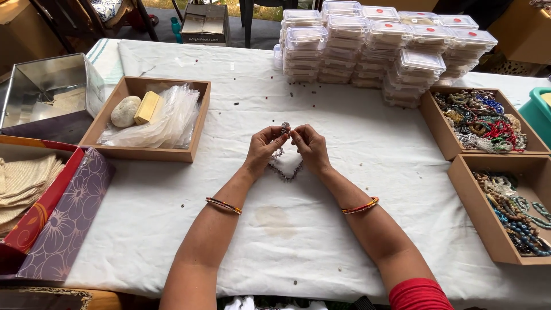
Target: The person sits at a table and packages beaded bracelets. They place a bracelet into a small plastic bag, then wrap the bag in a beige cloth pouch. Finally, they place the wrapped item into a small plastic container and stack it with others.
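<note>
At the far left a shiny metal tin [49, 86] sits open, and near it, at the left edge, a red patterned box [34, 221] holds folded beige cloths [23, 181], with a purple flowered lid [69, 221] leaning beside it. Right of the tin, a shallow wooden tray [109, 117] carries a pale round stone [125, 111], a yellow block [147, 107] and a heap of clear plastic bags [166, 117].

At the middle of the white tablecloth [287, 241], the left hand [264, 148] and the right hand [310, 148] meet fingertip to fingertip, both closed in a pinch on the top of a dark beaded string [284, 171]. The string hangs down between the palms in a loop whose low end lies on the cloth just near the wrists. Each wrist wears a thin coloured bangle. Small loose beads are scattered over the cloth around and beyond the hands.

Far behind the hands and to the right, stacks of clear lidded plastic boxes [379, 49] stand in rows. At the right edge, a far wooden tray [442, 129] is full of mixed colourful bead jewellery, and a near wooden tray [482, 212] holds more strands in browns, blues and greens.
</note>
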